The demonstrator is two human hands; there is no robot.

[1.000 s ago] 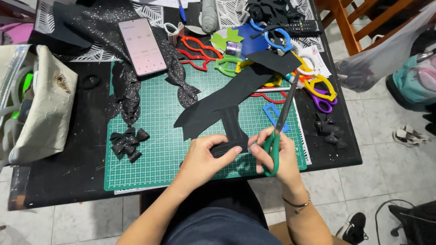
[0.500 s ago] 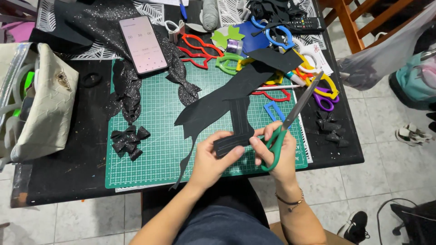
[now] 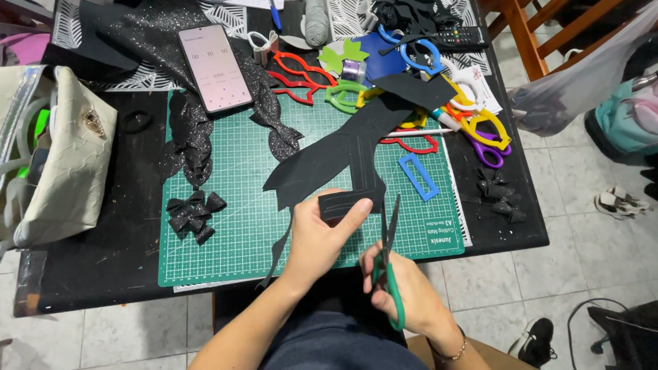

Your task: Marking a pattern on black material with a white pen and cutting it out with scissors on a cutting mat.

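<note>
Scissors [image 3: 391, 264] with green handles sit in the right hand [image 3: 404, 291] — fingers through the loops, hand closed on the handles, blades upright and only slightly parted, tips just right of the left thumb. Left hand [image 3: 319, 240] pinches a small black foam piece [image 3: 343, 203] between thumb and fingers, held just above the green cutting mat [image 3: 233, 226].

Risk, as a judgement: the left thumb lies very close to the blades — a quick snip could nick it. The piece is small and gripped at one edge only, so it could twist or slip and the cut wander off the scored lines.

Just beyond the left hand the piece seems to join or overlap the large black foam sheet [image 3: 343, 147]; cannot tell which. If joined, a tug could tear or drag it.

Left of the hands lies a cluster of small black bows [image 3: 194, 214]. Farther out, a phone [image 3: 214, 67] and a heap of coloured plastic templates [image 3: 473, 116] lie where a dragged sheet might shift them.
</note>
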